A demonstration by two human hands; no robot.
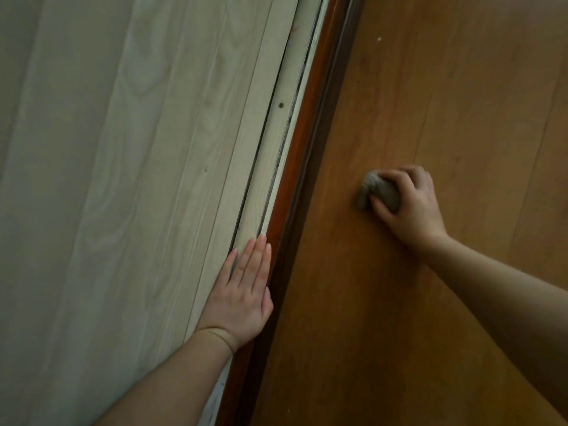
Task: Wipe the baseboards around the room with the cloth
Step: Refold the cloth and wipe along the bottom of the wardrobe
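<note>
Left hand [242, 290] lies flat, fingers straight, bracing at seven o'clock against the pale wall panel [123, 179]; right hand [405, 207] at three o'clock grips the balled cloth [376, 190] on the floor [430, 87], apart from the brown baseboard [295, 186]

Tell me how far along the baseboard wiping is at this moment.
Nothing shows as finished; I can't tell wiped from unwiped. In hand: the right hand grips the balled cloth over the floor, off the brown baseboard. The left hand lies flat against the pale panel. Left: the visible baseboard run.

Cloth [379, 192] motion-blurred, partly under fingers; both forearms cut off
</note>
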